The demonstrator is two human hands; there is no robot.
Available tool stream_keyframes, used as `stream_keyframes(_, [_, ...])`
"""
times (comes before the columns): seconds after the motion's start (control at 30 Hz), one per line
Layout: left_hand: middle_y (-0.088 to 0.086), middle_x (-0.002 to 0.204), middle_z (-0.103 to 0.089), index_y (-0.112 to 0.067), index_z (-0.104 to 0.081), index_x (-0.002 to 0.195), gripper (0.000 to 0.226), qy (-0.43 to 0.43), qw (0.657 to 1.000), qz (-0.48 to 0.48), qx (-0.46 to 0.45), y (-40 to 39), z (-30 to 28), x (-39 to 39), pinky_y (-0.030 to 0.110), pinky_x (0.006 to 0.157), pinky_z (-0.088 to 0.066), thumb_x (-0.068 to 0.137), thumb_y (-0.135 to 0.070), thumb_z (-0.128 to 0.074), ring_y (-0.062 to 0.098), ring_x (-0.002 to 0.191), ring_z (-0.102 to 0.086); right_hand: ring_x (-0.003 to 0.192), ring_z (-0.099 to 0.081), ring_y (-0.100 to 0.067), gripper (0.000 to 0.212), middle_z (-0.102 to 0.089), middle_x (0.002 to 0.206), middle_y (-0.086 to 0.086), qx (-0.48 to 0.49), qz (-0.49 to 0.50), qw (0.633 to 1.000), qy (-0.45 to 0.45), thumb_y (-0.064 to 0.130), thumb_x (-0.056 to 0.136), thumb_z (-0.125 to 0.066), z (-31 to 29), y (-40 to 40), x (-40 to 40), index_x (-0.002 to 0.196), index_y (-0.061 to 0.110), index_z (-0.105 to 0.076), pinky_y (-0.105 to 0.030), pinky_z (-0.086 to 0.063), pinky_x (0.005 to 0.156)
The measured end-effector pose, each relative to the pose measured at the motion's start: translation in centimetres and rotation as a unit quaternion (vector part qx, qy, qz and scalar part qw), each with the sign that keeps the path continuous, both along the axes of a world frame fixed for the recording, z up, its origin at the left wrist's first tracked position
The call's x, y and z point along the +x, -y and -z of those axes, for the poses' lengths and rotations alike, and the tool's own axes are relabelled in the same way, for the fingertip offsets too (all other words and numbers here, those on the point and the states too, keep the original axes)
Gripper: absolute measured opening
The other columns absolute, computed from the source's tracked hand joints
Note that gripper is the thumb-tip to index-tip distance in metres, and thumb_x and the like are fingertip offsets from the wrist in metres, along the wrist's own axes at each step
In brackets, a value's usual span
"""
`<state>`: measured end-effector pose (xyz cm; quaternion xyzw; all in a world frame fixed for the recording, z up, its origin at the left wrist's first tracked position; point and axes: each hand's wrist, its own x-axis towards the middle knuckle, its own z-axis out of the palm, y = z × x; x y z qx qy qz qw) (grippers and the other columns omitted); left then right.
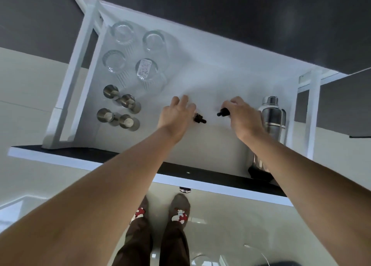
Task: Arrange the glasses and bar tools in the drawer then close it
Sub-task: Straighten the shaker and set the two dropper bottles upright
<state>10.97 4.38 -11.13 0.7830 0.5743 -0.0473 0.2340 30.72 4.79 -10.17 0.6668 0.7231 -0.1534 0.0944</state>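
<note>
The white drawer [210,69] stands pulled out below me. Several clear glasses [149,39] stand upside down at its back left. In front of them lie several steel jiggers [118,107]. A steel cocktail shaker [273,115] stands at the right, and a second steel vessel [259,165] sits near the front right, partly hidden by my right arm. My left hand [177,115] rests mid-drawer with fingers around a small dark pourer [199,119]. My right hand [243,115] grips another small black pourer [222,112].
The drawer's dark-topped front panel [100,155] runs across below my arms. A dark counter [241,10] overhangs the back. My feet [178,209] stand on a pale glossy floor. The drawer's middle between glasses and shaker holds only the two pourers.
</note>
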Motion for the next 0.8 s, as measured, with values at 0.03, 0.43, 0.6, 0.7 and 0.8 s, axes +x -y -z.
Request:
stream_keyframes(0.03, [0.012, 0.133, -0.043, -0.012, -0.055, 0.124, 0.036, 0.029, 0.999, -0.034, 0.005, 0.0, 0.1, -0.5, 0.042, 0.081, -0.052, 0.089, -0.002, -0.054, 0.032, 0.119, -0.043, 0.089, -0.063, -0.038, 0.027, -0.058, 0.116, -0.01, 0.024, 0.027, 0.999, -0.033, 0.001, 0.088, -0.052, 0.0, -0.4, -0.3, 0.11, 0.016, -0.059, -0.039, -0.048, 0.07])
stream_keyframes(0.43, [0.01, 0.097, -0.066, -0.009, -0.054, 0.113, 0.024, 0.233, 0.886, -0.401, -0.008, -4.3, -0.6, -0.4, 0.03, 0.067, -0.038, 0.089, -0.004, -0.058, 0.028, 0.087, -0.06, 0.086, -0.065, -0.015, 0.02, -0.065, 0.089, 0.002, 0.146, 0.183, 0.898, -0.372, 0.008, 0.082, -0.067, 0.8, -4.5, -8.3, 0.097, 0.003, -0.055, -0.026, -0.057, 0.072])
stream_keyframes(0.6, [0.015, 0.107, -0.064, -0.004, -0.05, 0.119, 0.026, 0.22, 0.9, -0.376, -0.004, -6.3, -0.8, 0.1, 0.028, 0.07, -0.035, 0.093, -0.001, -0.051, 0.029, 0.094, -0.057, 0.084, -0.064, -0.015, 0.021, -0.064, 0.086, 0.001, 0.144, 0.17, 0.898, -0.38, 0.007, 0.08, -0.069, 1.4, -5.7, -9.1, 0.094, 0.003, -0.055, -0.018, -0.053, 0.066])
stream_keyframes(0.7, [0.016, 0.118, -0.061, -0.004, -0.047, 0.126, 0.033, 0.219, 0.896, -0.386, -0.023, -6.7, -0.8, 0.4, 0.028, 0.079, -0.039, 0.093, 0.001, -0.049, 0.029, 0.111, -0.055, 0.086, -0.066, -0.022, 0.022, -0.064, 0.089, 0.001, 0.128, 0.171, 0.896, -0.389, 0.007, 0.079, -0.069, 1.5, -5.7, -9.3, 0.096, 0.005, -0.054, -0.016, -0.052, 0.064])
stream_keyframes(0.8, [0.016, 0.131, -0.054, -0.004, -0.04, 0.135, 0.046, 0.22, 0.896, -0.383, -0.052, -5.9, -1.4, 0.4, 0.026, 0.089, -0.038, 0.091, 0.007, -0.048, 0.029, 0.121, -0.049, 0.077, -0.068, -0.021, 0.034, -0.065, 0.11, -0.007, 0.11, 0.189, 0.903, -0.369, 0.014, 0.082, -0.07, 1.3, -5.2, -8.9, 0.111, 0.007, -0.052, -0.018, -0.048, 0.069])
